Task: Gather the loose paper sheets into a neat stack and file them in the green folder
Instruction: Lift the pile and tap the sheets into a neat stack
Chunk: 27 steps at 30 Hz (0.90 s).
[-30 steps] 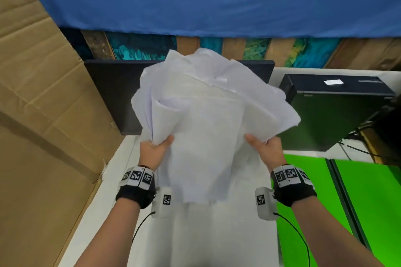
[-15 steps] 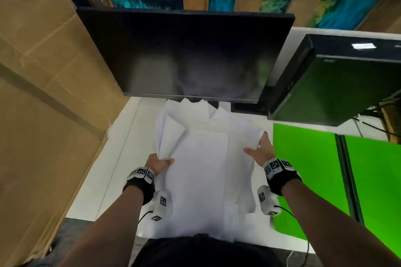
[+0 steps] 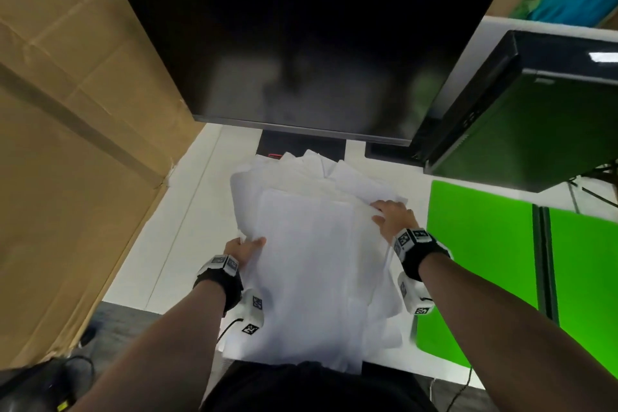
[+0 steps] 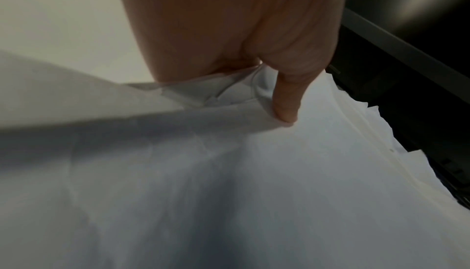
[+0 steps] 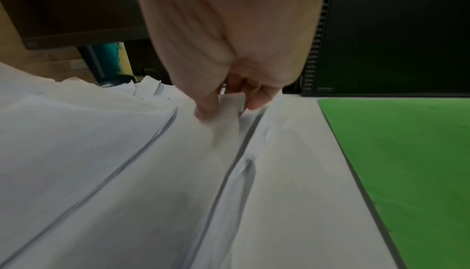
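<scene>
Right now your biggest risk is the splayed paper sheets (image 3: 311, 244) on the white desk (image 3: 187, 217) sliding off its near edge, where they overhang. Beside them lies one green folder (image 3: 481, 244), opened flat. Your left hand (image 3: 242, 249) pinches the left edge; your right hand (image 3: 393, 216) pinches a folded sheet, which could crease. Sheets: too overlapped to count.

Uneven pile of white paper sheets (image 3: 311, 264) lying fanned on the desk, flat bright green plastic folder (image 3: 481, 244) lying open just beside it
</scene>
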Each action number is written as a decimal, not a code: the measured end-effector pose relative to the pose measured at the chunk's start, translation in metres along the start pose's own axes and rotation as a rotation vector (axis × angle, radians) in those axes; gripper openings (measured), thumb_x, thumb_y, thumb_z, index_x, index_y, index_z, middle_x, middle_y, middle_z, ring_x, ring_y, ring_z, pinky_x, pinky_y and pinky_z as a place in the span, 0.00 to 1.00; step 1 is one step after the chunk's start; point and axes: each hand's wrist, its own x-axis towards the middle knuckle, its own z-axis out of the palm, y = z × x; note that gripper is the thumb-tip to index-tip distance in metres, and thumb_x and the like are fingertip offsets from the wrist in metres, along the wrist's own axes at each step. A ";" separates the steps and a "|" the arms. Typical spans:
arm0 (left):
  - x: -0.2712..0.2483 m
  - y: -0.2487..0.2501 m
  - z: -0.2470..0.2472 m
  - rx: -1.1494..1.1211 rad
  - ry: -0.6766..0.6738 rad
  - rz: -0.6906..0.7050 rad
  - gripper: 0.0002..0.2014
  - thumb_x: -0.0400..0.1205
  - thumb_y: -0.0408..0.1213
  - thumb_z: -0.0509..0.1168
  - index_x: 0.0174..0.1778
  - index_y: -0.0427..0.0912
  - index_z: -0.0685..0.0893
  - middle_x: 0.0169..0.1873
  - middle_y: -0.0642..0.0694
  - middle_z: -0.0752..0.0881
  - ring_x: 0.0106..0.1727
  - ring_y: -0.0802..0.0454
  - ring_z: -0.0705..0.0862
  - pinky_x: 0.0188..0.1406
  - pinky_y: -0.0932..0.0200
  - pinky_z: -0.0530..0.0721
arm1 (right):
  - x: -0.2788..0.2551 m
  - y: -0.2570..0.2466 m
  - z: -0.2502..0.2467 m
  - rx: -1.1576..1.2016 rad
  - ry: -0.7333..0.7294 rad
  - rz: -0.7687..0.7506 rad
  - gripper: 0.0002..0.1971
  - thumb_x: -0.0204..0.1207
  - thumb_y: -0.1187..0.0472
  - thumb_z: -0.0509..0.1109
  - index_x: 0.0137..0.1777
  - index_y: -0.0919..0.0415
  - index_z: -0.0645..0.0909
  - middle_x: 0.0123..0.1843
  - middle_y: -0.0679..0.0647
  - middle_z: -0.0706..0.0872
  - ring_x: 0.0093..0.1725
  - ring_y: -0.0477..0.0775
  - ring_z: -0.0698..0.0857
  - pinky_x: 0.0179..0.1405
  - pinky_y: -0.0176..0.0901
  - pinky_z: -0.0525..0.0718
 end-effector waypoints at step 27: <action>0.007 0.012 0.009 0.183 -0.054 0.153 0.27 0.72 0.35 0.77 0.66 0.31 0.80 0.63 0.33 0.84 0.64 0.35 0.82 0.63 0.47 0.80 | -0.001 0.045 -0.014 0.023 -0.381 0.215 0.30 0.66 0.34 0.72 0.42 0.66 0.83 0.36 0.58 0.83 0.57 0.62 0.87 0.41 0.45 0.80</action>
